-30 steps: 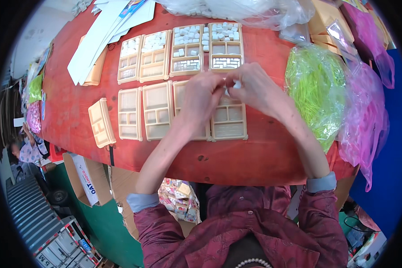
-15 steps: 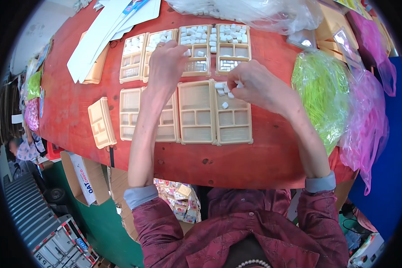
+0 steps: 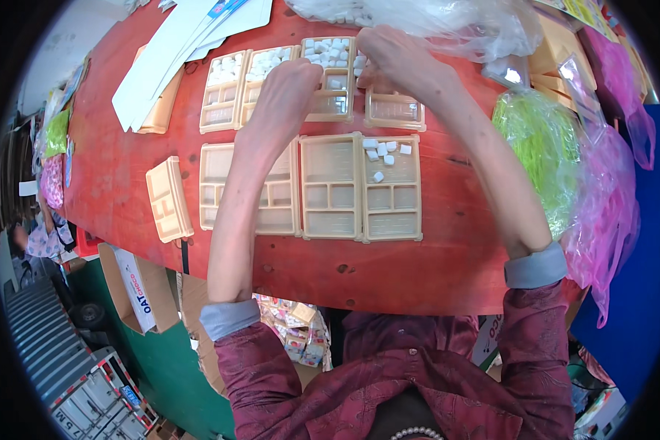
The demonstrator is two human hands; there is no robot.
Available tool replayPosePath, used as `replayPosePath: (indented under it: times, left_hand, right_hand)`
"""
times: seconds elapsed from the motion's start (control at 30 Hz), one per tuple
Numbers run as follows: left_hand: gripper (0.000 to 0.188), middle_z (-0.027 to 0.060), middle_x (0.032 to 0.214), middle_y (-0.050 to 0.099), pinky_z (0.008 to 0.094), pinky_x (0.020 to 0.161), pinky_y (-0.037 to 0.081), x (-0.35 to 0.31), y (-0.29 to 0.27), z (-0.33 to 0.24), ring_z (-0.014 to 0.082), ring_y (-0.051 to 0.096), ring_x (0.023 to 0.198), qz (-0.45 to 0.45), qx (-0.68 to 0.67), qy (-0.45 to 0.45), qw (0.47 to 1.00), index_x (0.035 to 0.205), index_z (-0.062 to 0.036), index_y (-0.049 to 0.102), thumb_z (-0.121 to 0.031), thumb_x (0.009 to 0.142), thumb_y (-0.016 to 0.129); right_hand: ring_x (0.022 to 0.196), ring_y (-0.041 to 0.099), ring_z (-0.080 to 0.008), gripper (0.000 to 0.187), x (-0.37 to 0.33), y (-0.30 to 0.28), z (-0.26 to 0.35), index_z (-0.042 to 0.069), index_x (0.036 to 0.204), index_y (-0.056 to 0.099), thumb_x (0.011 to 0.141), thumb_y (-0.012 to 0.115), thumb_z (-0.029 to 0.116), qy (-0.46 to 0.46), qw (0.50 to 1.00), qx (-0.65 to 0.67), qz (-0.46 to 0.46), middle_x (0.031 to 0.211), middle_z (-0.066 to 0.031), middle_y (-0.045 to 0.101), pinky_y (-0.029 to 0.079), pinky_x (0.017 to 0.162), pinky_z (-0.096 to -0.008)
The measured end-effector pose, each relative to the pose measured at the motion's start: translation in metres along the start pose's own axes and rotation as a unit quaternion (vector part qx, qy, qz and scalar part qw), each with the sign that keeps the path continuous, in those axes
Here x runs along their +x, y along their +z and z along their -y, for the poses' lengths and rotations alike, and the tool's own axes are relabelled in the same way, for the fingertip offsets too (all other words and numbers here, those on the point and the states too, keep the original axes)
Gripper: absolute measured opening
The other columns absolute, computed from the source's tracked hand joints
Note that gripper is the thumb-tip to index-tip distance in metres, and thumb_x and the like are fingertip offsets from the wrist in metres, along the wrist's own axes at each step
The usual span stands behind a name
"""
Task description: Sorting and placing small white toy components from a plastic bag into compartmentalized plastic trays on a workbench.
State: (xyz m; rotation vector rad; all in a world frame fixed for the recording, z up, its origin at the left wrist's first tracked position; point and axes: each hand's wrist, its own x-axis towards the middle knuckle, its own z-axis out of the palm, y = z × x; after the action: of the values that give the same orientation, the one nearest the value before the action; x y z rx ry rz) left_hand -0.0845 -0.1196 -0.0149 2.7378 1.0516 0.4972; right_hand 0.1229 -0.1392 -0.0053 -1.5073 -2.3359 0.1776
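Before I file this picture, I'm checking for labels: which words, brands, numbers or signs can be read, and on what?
I won't copy wording; print shows here:
Cardboard box, white panel: large dark lettering, readable.
Truck rear: dark characters, readable.
Blue licence plate: too small to read.
Colourful packages below the red table: too small.
Yellow printed sheet, upper right: too blurred.
Compartment trays: none visible.

Right grip [image 3: 402,60] unclear, tray [image 3: 394,111] partly hidden, bag [image 3: 455,28] cropped

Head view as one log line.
left hand: over back-row divided trays; right hand: over back-right tray; white cubes: front-right tray, far compartment; grips: unclear
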Motion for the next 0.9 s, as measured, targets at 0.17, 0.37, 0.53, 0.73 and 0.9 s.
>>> replayPosePath:
  times: [0.17, 0.37, 0.53, 0.73, 0.9]
  left_hand:
    - [0.007, 0.023, 0.075, 0.057, 0.0443, 0.067, 0.043, 0.003, 0.003, 0.003, 0.0384, 0.056, 0.075, 0.009, 0.016, -0.03, 0.999, 0.078, 0.0071, 0.057, 0.001, 0.077, 0.057]
    - [0.003, 0.0237, 0.069, 0.055, 0.044, 0.062, 0.047, 0.008, 0.006, 0.002, 0.0376, 0.059, 0.07, -0.002, 0.053, -0.028, 0.998, 0.068, 0.0052, 0.053, 0.008, 0.069, 0.054]
    - [0.004, 0.0218, 0.07, 0.056, 0.0438, 0.063, 0.048, 0.011, 0.011, -0.002, 0.0373, 0.059, 0.07, -0.042, 0.054, -0.034, 0.997, 0.068, 0.0044, 0.055, 0.004, 0.072, 0.055]
    - [0.005, 0.0178, 0.071, 0.06, 0.0408, 0.066, 0.047, 0.005, 0.005, -0.009, 0.0342, 0.06, 0.07, -0.157, -0.093, -0.026, 0.983, 0.073, 0.0033, 0.06, -0.001, 0.075, 0.059]
    - [0.008, 0.0179, 0.073, 0.061, 0.0381, 0.066, 0.047, 0.008, 0.005, -0.012, 0.0316, 0.061, 0.07, -0.116, -0.167, -0.093, 0.975, 0.081, 0.005, 0.062, -0.001, 0.076, 0.059]
  right_hand:
    - [0.095, 0.055, -0.0312, 0.032, 0.014, 0.006, 0.0, 0.002, 0.089, 0.049, 0.071, 0.069, 0.02, -0.031, 0.998, -0.028, 0.038, 0.092, -0.0132, 0.056, 0.045, 0.081, -0.0412]
    - [0.095, 0.056, -0.0303, 0.028, 0.029, -0.003, 0.01, 0.001, 0.087, 0.05, 0.073, 0.067, 0.016, 0.007, 0.993, -0.036, 0.114, 0.091, -0.0137, 0.056, 0.047, 0.081, -0.0401]
    - [0.093, 0.058, -0.0305, 0.019, 0.027, 0.013, 0.0, 0.002, 0.088, 0.053, 0.077, 0.062, 0.014, -0.031, 0.997, -0.042, 0.047, 0.09, -0.0137, 0.058, 0.048, 0.078, -0.0403]
    - [0.087, 0.061, -0.0313, 0.013, 0.033, 0.028, -0.005, 0.003, 0.089, 0.056, 0.077, 0.059, 0.009, -0.04, 0.996, -0.077, -0.002, 0.087, -0.0128, 0.062, 0.05, 0.075, -0.041]
    - [0.067, 0.063, -0.0321, 0.018, 0.041, 0.02, -0.021, -0.003, 0.075, 0.067, 0.067, 0.067, 0.013, -0.065, 0.996, -0.057, -0.024, 0.07, -0.021, 0.064, 0.05, 0.063, -0.039]
